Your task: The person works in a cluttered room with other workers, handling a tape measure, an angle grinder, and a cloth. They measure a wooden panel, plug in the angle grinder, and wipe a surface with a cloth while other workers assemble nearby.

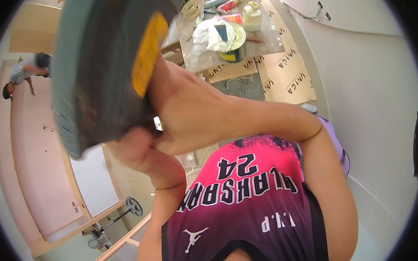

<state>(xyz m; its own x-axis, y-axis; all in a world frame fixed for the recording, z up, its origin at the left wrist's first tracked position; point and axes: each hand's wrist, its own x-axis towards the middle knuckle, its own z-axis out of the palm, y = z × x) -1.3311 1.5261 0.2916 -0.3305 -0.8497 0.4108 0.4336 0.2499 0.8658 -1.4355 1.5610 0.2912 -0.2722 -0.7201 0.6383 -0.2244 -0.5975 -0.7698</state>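
Note:
A bulky dark grey and teal thing point(105, 73) with a yellow label point(149, 54) fills the upper left, very near the camera and partly blurred; its kind cannot be made out. My right hand point(179, 107) reaches across from the right and is closed against its near side, the fingertips hidden behind it. Lower down, my left hand point(134, 150) is closed at the bottom corner of the same thing, its fingers blurred and partly covered. A small white piece point(158, 123) shows between the hands.
Beyond my arms, a dark pail point(239, 52) with a white cloth point(206, 36), a cream jug point(252, 18) and several tools sit on a covered surface. Printed brown board point(287, 78) lies beside a pale wall point(363, 82). Another person point(23, 73) is far left; a fan point(99, 239) stands lower left.

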